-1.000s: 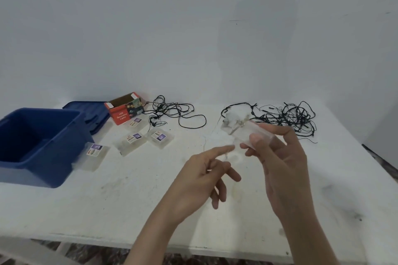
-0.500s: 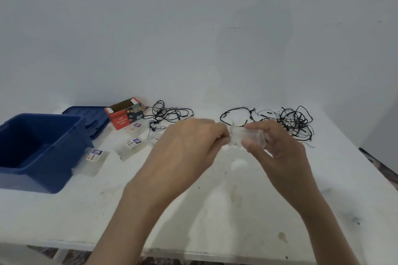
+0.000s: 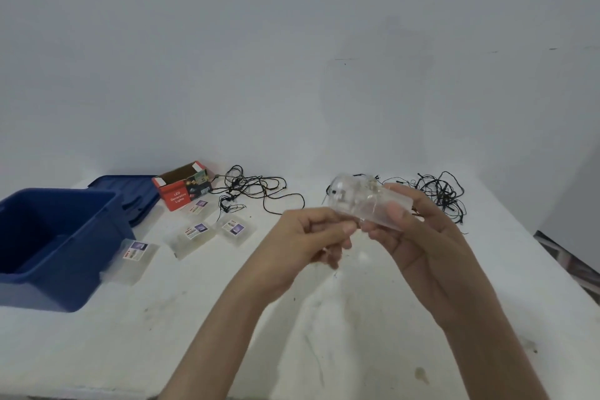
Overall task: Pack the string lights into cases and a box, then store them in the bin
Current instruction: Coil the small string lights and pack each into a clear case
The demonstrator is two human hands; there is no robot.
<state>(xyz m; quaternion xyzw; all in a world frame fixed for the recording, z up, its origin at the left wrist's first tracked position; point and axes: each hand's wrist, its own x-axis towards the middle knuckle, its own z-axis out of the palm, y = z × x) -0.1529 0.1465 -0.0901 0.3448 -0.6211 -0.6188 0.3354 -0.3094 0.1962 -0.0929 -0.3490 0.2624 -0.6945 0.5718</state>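
- Right hand: closed around a clear plastic case, thumb across its near face, fingers behind; case held above the table, tilted, open end toward the left hand.
- Left hand: fingertips pinched shut just left of the case mouth, apparently on a fine wire strand; strand itself too thin to confirm.
- Case contents: pale clumped material visible through the wall, judged to be fairy-light wire partly fed in. Current step judged as stuffing this case; lid not seen closed.
- Left of the grip, on the table: four labelled clear cases, nearest, then and. Filled or empty: cannot tell from here.
- Far left of the grip: blue bin, nothing visible inside; storage step not yet begun.
- Beyond the bin: blue lid, lying flat, off the bin.
- Beyond and left of the grip: red carton, flaps open, interior appearing empty; box step not yet done.
- Just right of the carton: loose black string lights, unpacked.
- Behind the right hand: second black tangle, unpacked.
- Remaining, as judged: finishing and closing this case, packing both black strings, moving everything into the bin.
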